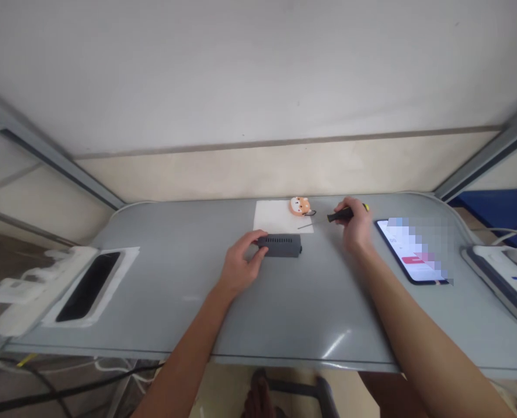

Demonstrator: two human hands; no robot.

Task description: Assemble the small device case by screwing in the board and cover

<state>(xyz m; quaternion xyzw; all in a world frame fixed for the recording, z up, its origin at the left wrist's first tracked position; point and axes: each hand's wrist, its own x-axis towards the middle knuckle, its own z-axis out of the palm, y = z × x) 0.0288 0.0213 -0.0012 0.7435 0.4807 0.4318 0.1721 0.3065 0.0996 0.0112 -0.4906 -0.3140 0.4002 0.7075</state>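
Observation:
My left hand (242, 262) grips the left end of a dark grey vented box (281, 246) between thumb and fingers. The box lies on the grey table, its row of slots along the upper edge. In my right hand (354, 223) is a screwdriver (340, 215) with a black and yellow handle. Its thin shaft points left, with the tip over the white paper (267, 216) just behind the box. An orange and white animal-face trinket (300, 205) with a dark loop sits on the paper's right part.
A lit phone (408, 255) lies right of my right forearm, partly pixelated. Farther right stands a white power strip (502, 273) with cables. At the left, a dark phone (90, 286) rests on white material beside another power strip (44, 290). A wall (284, 168) closes the table's back.

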